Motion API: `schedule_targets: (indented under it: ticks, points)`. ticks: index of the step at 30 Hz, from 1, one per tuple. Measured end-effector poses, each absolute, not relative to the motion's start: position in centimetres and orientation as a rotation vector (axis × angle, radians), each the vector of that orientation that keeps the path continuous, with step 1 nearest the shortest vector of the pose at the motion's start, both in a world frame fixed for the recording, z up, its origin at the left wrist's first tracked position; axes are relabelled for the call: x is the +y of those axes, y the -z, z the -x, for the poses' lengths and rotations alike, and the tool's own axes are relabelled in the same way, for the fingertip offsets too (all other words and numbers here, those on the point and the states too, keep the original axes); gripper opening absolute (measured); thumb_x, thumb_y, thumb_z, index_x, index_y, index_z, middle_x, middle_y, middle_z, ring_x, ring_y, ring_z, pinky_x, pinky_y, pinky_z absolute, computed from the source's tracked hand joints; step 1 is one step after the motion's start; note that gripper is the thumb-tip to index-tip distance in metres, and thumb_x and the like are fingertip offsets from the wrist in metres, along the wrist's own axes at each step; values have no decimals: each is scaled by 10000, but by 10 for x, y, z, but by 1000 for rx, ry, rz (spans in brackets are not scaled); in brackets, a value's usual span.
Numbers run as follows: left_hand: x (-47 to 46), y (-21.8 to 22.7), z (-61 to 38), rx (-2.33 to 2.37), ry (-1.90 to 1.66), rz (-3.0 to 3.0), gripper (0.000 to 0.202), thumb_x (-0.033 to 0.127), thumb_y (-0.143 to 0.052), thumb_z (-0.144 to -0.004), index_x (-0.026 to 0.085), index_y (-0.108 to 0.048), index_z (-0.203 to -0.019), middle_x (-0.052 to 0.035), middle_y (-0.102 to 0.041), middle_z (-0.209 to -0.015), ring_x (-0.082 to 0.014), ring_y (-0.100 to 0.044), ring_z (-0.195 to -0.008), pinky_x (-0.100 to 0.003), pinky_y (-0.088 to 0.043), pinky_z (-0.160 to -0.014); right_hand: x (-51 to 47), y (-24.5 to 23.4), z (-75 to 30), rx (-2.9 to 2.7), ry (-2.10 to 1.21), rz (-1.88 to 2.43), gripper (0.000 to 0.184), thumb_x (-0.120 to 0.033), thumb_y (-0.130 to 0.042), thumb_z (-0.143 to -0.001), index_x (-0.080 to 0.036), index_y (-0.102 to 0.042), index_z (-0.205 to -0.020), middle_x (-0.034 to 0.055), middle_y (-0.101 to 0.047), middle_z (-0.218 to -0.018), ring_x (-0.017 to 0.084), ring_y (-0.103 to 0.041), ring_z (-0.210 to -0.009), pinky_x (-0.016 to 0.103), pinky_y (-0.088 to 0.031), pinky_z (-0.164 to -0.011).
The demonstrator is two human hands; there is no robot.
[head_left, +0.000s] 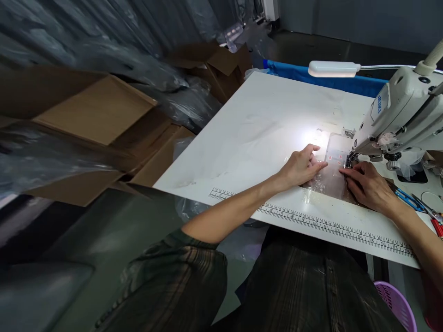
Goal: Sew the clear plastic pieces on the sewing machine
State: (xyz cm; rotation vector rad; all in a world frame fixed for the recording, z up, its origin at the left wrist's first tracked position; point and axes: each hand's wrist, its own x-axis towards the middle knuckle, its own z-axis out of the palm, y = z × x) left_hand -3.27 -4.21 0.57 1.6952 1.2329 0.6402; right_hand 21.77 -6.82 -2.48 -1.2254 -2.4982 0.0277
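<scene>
A clear plastic sheet (334, 180) with small red marks lies on the white table, its right edge beside the presser foot (349, 159) of the sewing machine (398, 110). My left hand (302, 167) rests at the sheet's left edge, thumb and index finger apart, the other fingers partly curled. Close to the presser foot, my right hand (370, 188) has its fingertips together on the sheet's right side. Whether the sheet's edge is between those fingertips or only under them is hard to make out.
A ruler scale (321, 224) runs along the front of the white table (242, 138). Blue thread snips (408, 199) and red-handled scissors (436, 226) lie at right. A lamp (334, 69) hangs above. Open cardboard boxes (97, 108) stand left, a purple basket (396, 302) below.
</scene>
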Motion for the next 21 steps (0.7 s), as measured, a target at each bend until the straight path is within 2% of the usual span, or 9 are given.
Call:
schedule_targets:
  ticks: [5,11,16,21]
  points:
    - [-34,-8,39,1195,-575,-1682,696,265,-766,-839,65,-409,-1401,-24,-716,-816,-113,-662,-583,-250,-542,-557,-67,28,-221,-2417,-136,1215,380,-322,-429,-1009,-220,-691,-1264,135,-584,-1056,261,-588,-968,433,-572,-843]
    - [-27,6,41,1197,-573,-1630,540,164,-720,-859,99,-478,-1338,-47,-708,-807,-115,-650,-543,-263,-535,-498,-73,23,-226,-2333,-363,1218,387,-319,-448,-994,-244,-690,-1287,109,-608,-1034,222,-622,-923,408,-577,-856]
    - [-24,14,42,1148,-601,-1684,494,202,-732,-866,140,-505,-1301,-42,-714,-793,-113,-650,-538,-270,-554,-506,-78,17,-229,-2390,-452,1127,365,-292,-463,-971,-227,-766,-1164,119,-631,-1042,215,-641,-936,400,-572,-889]
    - [-25,16,43,1151,-595,-1715,479,231,-728,-874,153,-514,-1296,-50,-722,-811,-119,-658,-548,-277,-557,-510,-78,18,-228,-2388,-462,1153,357,-289,-484,-949,-232,-778,-1142,115,-644,-1056,216,-645,-948,404,-575,-914]
